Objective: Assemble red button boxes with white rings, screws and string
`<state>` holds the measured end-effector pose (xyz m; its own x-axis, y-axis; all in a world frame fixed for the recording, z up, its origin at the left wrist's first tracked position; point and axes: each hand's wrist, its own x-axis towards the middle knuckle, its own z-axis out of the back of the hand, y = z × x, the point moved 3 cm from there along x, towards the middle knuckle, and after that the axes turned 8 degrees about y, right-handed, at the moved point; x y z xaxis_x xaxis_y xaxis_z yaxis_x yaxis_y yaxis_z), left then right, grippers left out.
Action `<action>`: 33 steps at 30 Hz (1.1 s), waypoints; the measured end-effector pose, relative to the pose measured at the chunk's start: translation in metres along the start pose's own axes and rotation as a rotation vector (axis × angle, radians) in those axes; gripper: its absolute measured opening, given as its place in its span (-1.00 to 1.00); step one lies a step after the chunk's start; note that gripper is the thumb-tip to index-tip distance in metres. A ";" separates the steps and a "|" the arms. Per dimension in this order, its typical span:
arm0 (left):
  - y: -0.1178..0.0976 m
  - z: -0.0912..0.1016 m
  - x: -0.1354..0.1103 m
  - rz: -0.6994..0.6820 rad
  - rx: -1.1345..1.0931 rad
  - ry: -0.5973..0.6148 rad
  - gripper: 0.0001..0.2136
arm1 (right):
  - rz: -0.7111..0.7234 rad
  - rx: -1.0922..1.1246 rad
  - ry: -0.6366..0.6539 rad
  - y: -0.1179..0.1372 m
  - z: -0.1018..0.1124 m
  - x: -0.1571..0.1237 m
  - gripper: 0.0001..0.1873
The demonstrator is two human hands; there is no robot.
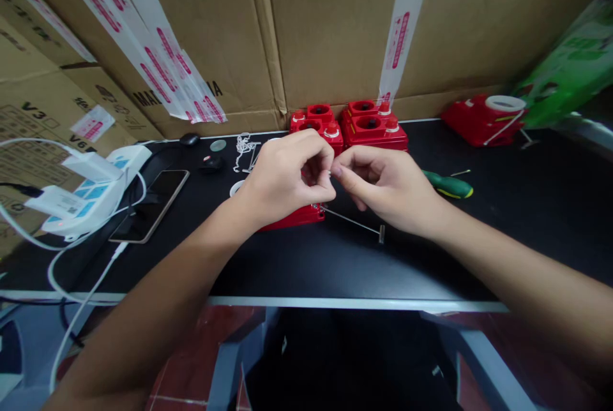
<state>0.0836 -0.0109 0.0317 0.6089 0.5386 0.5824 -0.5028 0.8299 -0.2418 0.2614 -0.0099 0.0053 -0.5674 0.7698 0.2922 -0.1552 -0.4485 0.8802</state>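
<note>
Frame centre: left hand (287, 171) and right hand (383, 186), fingertips meeting; whether grasping anything, cannot tell. Just below: red unit (297, 218), partly hidden; metal rod (355, 222).

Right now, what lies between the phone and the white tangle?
A small black object lies on the table between them, as the head camera's view shows.

Black table (354, 277), worked surface

Left hand (292, 175) and right hand (380, 184): fingertips pinched close together; anything between is too small to tell. Red box (294, 218): partly hidden by the left hand. Metal rod (357, 221): laid near the right hand. Screwdriver (447, 185): placed right. Phone (151, 207) and power strip (98, 184): placed left.
</note>
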 end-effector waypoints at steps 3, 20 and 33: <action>0.001 -0.001 0.000 0.090 -0.120 -0.011 -0.87 | 0.067 -0.081 -0.027 0.003 0.002 -0.001 -0.81; 0.007 -0.006 -0.001 0.344 -0.608 0.094 -0.93 | 0.474 -0.595 -0.263 0.015 0.009 -0.009 -0.92; 0.014 -0.004 0.001 0.307 -0.782 0.055 -0.79 | 0.252 -0.320 -0.292 0.008 0.016 -0.006 -0.93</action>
<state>0.0796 0.0020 0.0256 0.5537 0.7463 0.3694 -0.0929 0.4962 -0.8633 0.2767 -0.0108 0.0168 -0.3764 0.6939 0.6138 -0.3083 -0.7186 0.6233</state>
